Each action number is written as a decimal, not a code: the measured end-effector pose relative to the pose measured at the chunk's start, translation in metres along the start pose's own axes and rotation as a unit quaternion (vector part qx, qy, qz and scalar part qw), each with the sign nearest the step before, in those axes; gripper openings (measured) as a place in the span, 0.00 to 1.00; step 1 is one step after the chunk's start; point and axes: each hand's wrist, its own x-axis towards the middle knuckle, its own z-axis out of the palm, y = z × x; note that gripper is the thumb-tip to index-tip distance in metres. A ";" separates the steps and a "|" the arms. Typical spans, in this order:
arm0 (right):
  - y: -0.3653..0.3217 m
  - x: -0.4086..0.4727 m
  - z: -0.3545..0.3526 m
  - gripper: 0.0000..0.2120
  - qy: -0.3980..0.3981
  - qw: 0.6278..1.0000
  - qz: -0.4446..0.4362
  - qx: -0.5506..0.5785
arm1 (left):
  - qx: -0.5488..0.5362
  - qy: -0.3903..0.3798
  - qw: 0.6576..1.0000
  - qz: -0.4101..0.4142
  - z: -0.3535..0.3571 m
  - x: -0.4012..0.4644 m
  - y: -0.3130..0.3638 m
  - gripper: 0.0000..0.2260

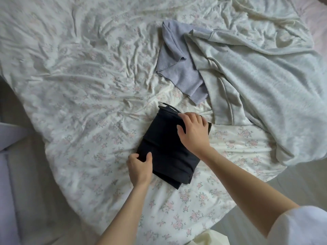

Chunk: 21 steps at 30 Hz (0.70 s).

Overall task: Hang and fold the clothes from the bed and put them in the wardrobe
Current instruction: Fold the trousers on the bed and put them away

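Rumpled floral bed sheet [92, 96] above pale floor [33, 200]

Pale floor [300, 183] (right of bed) and a white sleeve [300, 227].

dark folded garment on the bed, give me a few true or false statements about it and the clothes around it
1. The dark folded garment lies on the floral bedsheet. True.
2. Only the left hand touches it. False: the right hand rests on its far end too.
3. The lilac-grey knit garment is neatly folded. False: it lies crumpled.
4. The pale grey sweatshirt lies unfolded beside the lilac one. True.
5. A clothes hanger lies on the bed. False: none shows.
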 end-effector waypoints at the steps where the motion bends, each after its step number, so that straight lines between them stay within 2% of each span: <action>1: 0.000 0.010 0.002 0.21 -0.069 0.997 0.003 -0.019 | 0.000 0.010 1.000 -0.007 0.000 0.003 0.000 0.20; 3: 0.004 0.029 0.007 0.25 -0.175 0.982 0.023 -0.064 | 0.022 0.017 1.000 -0.015 0.003 0.013 0.000 0.18; 5: 0.006 0.041 0.009 0.25 -0.218 0.973 0.031 -0.063 | 0.037 0.010 0.999 -0.025 0.005 0.020 0.004 0.19; 8: 0.004 0.049 0.009 0.22 -0.209 0.977 0.018 -0.023 | 0.012 -0.005 0.998 -0.064 0.007 0.023 0.013 0.20; 11: 0.000 0.052 0.009 0.17 -0.196 0.980 -0.005 -0.018 | -0.015 -0.019 0.995 -0.094 0.012 0.023 0.015 0.14; 17: 0.003 0.063 0.007 0.12 -0.143 0.989 0.016 -0.021 | -0.040 0.005 0.996 -0.086 0.011 0.020 0.012 0.13; 21: 0.008 0.065 0.006 0.12 -0.156 0.987 0.039 0.006 | -0.075 0.047 0.994 -0.069 0.006 0.014 0.000 0.11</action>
